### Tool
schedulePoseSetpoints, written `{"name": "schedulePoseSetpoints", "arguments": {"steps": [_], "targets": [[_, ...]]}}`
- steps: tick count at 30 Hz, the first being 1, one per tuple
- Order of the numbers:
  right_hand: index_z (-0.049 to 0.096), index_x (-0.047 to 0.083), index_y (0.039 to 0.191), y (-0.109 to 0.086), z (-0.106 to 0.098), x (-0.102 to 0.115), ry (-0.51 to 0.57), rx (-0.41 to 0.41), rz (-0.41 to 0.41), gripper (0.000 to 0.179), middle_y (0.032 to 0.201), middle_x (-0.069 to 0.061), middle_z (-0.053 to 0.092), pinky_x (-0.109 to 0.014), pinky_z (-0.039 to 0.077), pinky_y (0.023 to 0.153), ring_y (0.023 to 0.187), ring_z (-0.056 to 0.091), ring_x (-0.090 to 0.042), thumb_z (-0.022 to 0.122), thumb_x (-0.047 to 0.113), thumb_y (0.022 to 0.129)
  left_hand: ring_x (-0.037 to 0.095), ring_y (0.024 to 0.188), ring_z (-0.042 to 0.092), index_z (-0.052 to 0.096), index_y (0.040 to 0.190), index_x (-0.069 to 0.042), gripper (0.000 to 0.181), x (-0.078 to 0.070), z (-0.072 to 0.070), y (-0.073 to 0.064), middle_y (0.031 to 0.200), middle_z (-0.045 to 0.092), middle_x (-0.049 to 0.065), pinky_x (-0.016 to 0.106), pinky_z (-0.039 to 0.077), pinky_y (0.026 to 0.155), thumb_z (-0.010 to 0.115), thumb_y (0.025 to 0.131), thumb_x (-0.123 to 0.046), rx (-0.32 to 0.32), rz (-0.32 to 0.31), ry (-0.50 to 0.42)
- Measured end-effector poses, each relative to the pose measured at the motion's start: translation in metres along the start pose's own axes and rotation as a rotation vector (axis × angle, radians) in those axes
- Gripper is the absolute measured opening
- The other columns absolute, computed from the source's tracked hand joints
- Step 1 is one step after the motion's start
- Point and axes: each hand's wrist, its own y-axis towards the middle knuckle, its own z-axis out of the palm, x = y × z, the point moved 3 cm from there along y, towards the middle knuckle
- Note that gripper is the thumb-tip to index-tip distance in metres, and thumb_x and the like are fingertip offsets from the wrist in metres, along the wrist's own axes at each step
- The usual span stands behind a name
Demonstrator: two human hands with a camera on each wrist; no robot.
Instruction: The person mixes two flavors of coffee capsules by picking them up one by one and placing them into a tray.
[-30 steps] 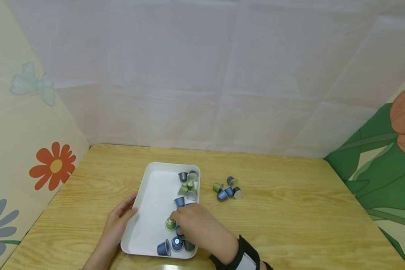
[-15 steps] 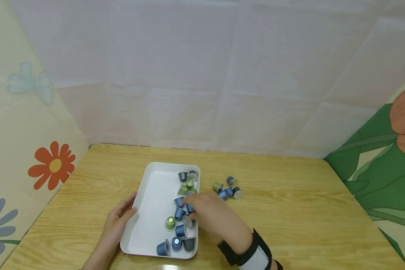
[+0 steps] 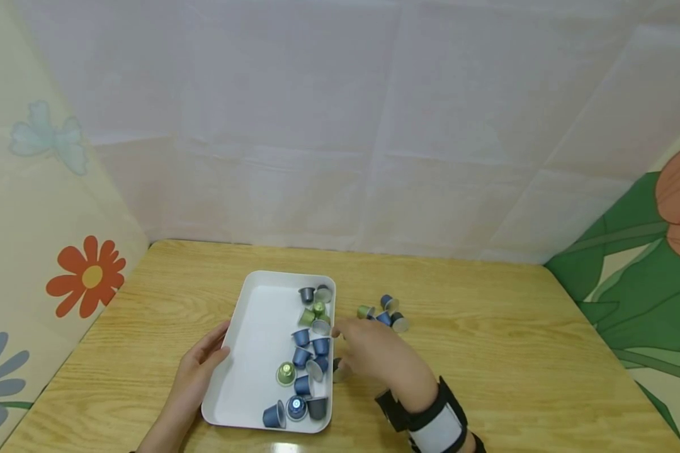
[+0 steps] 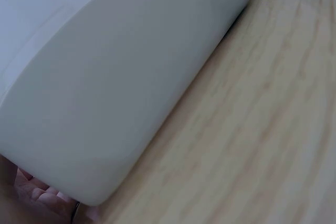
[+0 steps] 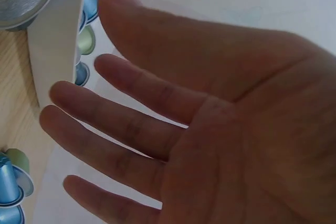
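A white rectangular tray [image 3: 249,352] holds several coffee capsules, mostly along its right side. Among them are blue capsules [image 3: 301,338], a green capsule [image 3: 286,374] and a dark grey capsule [image 3: 317,409]. My left hand [image 3: 198,368] grips the tray's left edge, thumb at the rim; the left wrist view shows the outer wall with fingers partly hidden behind it. Just beyond the right wall, my right hand [image 3: 376,352] hovers with fingers loosely spread and nothing in its palm [image 5: 226,150]. Under it, a dark capsule [image 3: 338,370] sits outside the tray, partly covered.
Right of the tray, behind the right hand, lies a small cluster of capsules: a green one [image 3: 365,311], blue ones [image 3: 383,318] and a dark one [image 3: 399,322]. The wooden table [image 3: 515,352] meets a white sheet [image 3: 340,126] at the back.
My right hand has moved right, from over the tray to beyond its right wall. Capsules it covered now show, as does a dark one outside the tray. The left hand stays put.
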Motion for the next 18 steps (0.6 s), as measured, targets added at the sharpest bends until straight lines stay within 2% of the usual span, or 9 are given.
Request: {"name": "schedulePoseSetpoints", "arguments": {"steps": [4, 8, 13, 18], "targets": [[0.068, 0.006, 0.107, 0.002, 0.003, -0.005, 0.04, 0.069, 0.06, 0.04, 0.1, -0.005, 0.07, -0.037, 0.053, 0.074, 0.082, 0.062, -0.017, 0.087, 0.016, 0.074, 0.026, 0.138, 0.038, 0.043, 0.148, -0.001, 0.049, 0.0, 0.0, 0.0, 0.152, 0.041, 0.012, 0.007, 0.041, 0.09, 0.052, 0.1, -0.003, 0.001, -0.01, -0.003], [0.067, 0.007, 0.107, 0.005, 0.007, -0.01, 0.062, 0.117, 0.09, 0.043, 0.089, 0.001, 0.065, -0.035, 0.05, 0.068, 0.073, 0.055, -0.013, 0.088, 0.023, 0.074, 0.025, 0.138, 0.038, 0.043, 0.148, -0.002, 0.049, 0.0, 0.0, 0.0, 0.153, 0.041, 0.012, 0.007, 0.041, 0.09, 0.052, 0.1, -0.004, 0.001, -0.016, -0.005], [0.067, 0.005, 0.11, 0.01, 0.015, -0.014, 0.1, 0.154, 0.093, 0.049, 0.076, 0.004, 0.057, -0.032, 0.046, 0.062, 0.068, 0.052, -0.013, 0.089, 0.028, 0.072, 0.024, 0.139, 0.037, 0.042, 0.149, -0.002, 0.05, 0.001, -0.001, 0.0, 0.154, 0.039, 0.012, 0.006, 0.041, 0.09, 0.053, 0.1, -0.005, 0.009, -0.015, -0.01], [0.067, 0.004, 0.105, 0.016, 0.023, -0.018, 0.091, 0.163, 0.07, 0.048, 0.078, 0.003, 0.059, -0.031, 0.047, 0.064, 0.07, 0.052, -0.013, 0.091, 0.026, 0.07, 0.025, 0.14, 0.036, 0.042, 0.149, -0.002, 0.05, 0.001, 0.0, 0.0, 0.154, 0.039, 0.012, 0.006, 0.041, 0.089, 0.053, 0.1, -0.005, 0.009, -0.015, -0.009]]}}
